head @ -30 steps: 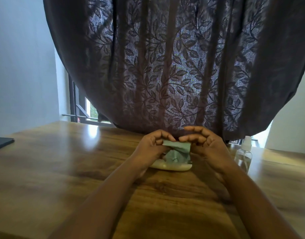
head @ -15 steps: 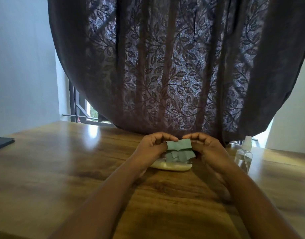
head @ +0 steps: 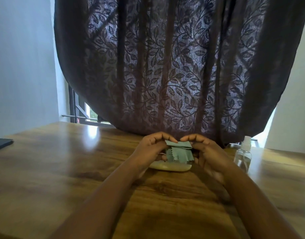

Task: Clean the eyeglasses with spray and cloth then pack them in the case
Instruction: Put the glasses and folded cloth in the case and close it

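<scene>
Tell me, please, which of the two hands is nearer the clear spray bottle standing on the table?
The right hand; the spray bottle stands just beyond it on that side, while the left hand is across the green cloth both pinch.

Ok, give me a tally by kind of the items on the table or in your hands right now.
Green cleaning cloth, pinched by the left hand and the right hand: 1
Cream eyeglass case: 1
Clear spray bottle: 1
Dark flat item at the table's left edge: 1
Total: 4
</scene>
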